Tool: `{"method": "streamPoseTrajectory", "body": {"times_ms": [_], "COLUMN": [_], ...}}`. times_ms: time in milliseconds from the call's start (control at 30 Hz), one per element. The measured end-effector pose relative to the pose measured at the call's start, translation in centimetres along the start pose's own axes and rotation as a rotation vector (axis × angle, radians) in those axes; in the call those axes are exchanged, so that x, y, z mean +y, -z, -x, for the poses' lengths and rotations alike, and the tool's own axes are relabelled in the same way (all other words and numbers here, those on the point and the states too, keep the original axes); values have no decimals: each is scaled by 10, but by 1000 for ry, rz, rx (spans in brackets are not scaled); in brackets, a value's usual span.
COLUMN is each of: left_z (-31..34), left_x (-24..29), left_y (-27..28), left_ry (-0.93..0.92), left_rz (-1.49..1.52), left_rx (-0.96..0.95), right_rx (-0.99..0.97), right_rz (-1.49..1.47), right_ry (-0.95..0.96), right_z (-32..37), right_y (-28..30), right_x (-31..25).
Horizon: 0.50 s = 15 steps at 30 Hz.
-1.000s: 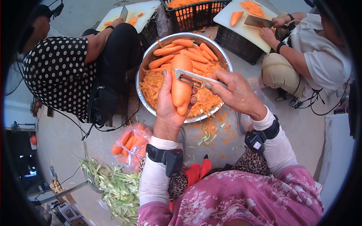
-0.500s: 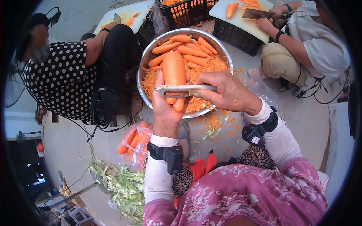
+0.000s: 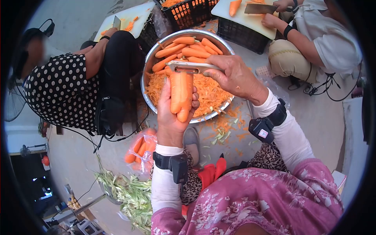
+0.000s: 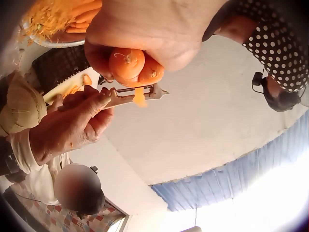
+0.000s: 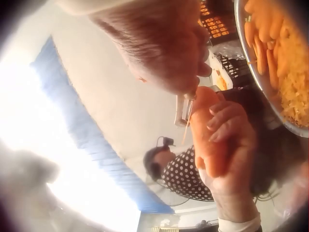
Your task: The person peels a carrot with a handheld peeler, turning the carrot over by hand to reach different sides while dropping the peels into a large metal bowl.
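Note:
My left hand [image 3: 172,121] grips a thick carrot [image 3: 181,92] with a forked lower end, holding it over the near part of a metal basin. A flat-handled peeler [image 3: 196,66] is in my right hand [image 3: 235,76], its blade lying across the carrot's upper end. In the left wrist view, a strip of peel [image 4: 140,97] hangs through the peeler's slot, and the carrot's two blunt tips [image 4: 126,63] face the camera. The right wrist view shows the left fingers [image 5: 224,123] wrapped round the carrot. Whole carrots [image 3: 196,51] and orange shavings [image 3: 209,92] fill the basin [image 3: 147,88].
A plastic bag of carrots [image 3: 141,150] and a heap of pale green leaves [image 3: 129,192] lie on the floor at the left. Two people sit nearby at cutting boards [image 3: 135,17], one with a cleaver [image 3: 260,8]. A black crate [image 3: 188,13] stands behind the basin. Scraps litter the floor.
The peeler went down the carrot to its forked lower end, then back up to the upper end. My left hand kept hold of the carrot throughout.

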<state>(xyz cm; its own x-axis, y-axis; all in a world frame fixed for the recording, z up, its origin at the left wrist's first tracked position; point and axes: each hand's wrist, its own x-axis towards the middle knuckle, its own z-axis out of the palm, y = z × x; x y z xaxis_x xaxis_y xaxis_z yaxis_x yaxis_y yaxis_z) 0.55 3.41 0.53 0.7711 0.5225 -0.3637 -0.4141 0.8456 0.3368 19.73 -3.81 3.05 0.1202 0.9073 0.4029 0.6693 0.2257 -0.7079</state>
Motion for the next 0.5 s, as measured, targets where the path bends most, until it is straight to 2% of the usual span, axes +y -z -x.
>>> {"method": "streamPoseTrajectory", "body": {"times_ms": [133, 200, 233, 300, 367, 400, 500], "left_z": [0, 6, 8, 9, 5, 5, 3], "left_x": [1, -3, -4, -3, 0, 1, 7], "left_y": [7, -3, -8, -9, -4, -3, -2], "left_ry": [17, 45, 69, 42, -54, -62, -123], "left_rz": [-49, -54, -50, -64, -71, -69, -61], "left_rx": [-17, -79, -138, -123, -11, -7, 26], "right_rx": [12, 74, 88, 72, 100, 146, 100], "right_rz": [10, 265, 266, 172, 130, 89, -14], "right_ry": [-56, -65, -73, -238, -221, -217, -193], "right_z": [2, 2, 3, 1, 0, 0, 2], "right_y": [-6, -7, -7, -9, -9, -8, -8], "right_x": [15, 37, 42, 41, 32, 26, 9]}}
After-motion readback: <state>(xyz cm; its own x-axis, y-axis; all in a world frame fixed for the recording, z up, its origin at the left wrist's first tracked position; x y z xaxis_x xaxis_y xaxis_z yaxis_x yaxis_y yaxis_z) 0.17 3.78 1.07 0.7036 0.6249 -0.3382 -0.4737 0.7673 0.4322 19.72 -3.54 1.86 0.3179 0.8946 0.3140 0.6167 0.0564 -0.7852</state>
